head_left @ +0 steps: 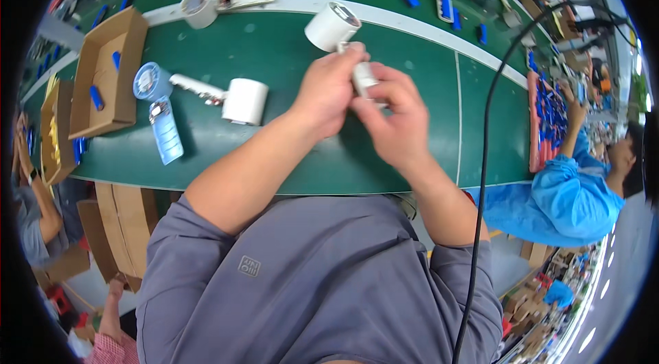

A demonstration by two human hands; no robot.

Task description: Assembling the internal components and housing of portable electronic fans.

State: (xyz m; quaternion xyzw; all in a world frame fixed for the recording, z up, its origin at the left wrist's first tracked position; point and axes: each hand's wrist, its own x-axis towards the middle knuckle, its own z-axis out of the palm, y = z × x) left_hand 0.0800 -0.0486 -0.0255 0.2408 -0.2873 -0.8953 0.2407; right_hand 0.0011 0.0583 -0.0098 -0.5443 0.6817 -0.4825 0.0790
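Near the middle of the green workbench, both my hands are on a white handheld device with a drum-shaped head and a slim handle. My left hand is closed around the handle just below the head, thumb on top. Lower on the handle, my right hand grips with thumb and fingers, which partly cover it. The head points away from me and to the left. To the left lies another white device with small parts exposed at its neck. Beside that is a light-blue device of similar shape.
A cardboard box with blue cylindrical cells stands at the left. Beyond a pale rail lie several blue cells and another white device. A black cable hangs at right. A co-worker in blue sits by a red crate.
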